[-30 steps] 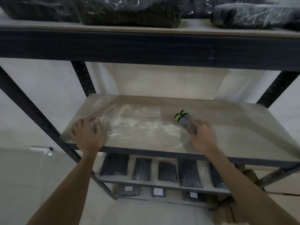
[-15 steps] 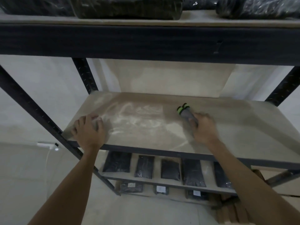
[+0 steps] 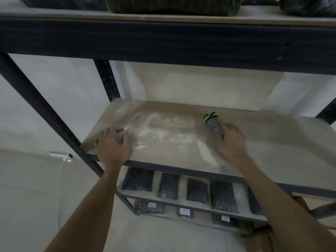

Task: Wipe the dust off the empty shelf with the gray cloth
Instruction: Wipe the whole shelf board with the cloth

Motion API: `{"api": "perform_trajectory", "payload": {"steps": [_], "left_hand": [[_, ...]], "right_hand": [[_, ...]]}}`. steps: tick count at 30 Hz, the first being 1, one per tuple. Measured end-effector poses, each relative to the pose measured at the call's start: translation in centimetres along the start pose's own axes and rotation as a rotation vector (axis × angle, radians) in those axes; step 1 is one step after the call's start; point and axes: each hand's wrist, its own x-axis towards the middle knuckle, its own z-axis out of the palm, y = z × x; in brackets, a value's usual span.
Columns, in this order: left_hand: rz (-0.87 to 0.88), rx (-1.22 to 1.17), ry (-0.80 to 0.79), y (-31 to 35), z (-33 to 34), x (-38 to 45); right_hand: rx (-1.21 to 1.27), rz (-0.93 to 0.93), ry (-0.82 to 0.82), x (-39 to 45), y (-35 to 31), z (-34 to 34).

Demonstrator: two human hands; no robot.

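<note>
Both forearms reach up and forward onto the shelf [image 3: 272, 142]. The left hand [image 3: 112, 144] rests near its front left corner, fingers loosely curled, grasping nothing. The right hand [image 3: 231, 140], somewhat blurred, grips the gray cloth [image 3: 212, 123], covering its near end. The cloth seems rolled, its long axis slanting away leftward, green-edged tip farthest. Dust streaks [image 3: 160, 128] lie between the hands.

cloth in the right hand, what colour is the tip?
Bright green with dark stripes at the tip; the rest of the gray cloth is plain gray. Head view.
</note>
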Motion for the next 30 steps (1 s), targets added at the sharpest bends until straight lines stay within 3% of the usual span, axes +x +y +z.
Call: {"api": "perform_trajectory", "payload": {"steps": [5,8,13,17,23,28,30], "left_hand": [[-0.007,-0.077,0.022,0.4,-0.3,-0.2],[0.01,-0.11,0.043,0.3,-0.2,-0.1],[0.005,-0.093,0.06,-0.2,0.2,-0.1],[-0.023,-0.086,0.058,-0.1,0.3,0.0],[-0.015,-0.059,0.036,-0.1,0.2,0.1],[-0.013,-0.042,0.018,0.0,0.1,0.1],[-0.013,-0.033,0.01,0.0,0.1,0.1]], "right_hand": [[0.137,-0.186,-0.087,-2.5,-3.6,0.3],[0.211,-0.139,-0.114,0.4,-3.0,-0.4],[0.077,-0.084,-0.103,8.8,-1.0,1.2],[0.032,-0.162,-0.167,8.3,-2.1,3.2],[0.273,-0.445,-0.454,4.9,-3.4,1.4],[0.239,-0.347,-0.278,11.7,-3.6,2.0],[0.202,-0.323,-0.286,13.7,-3.4,3.7]]}}
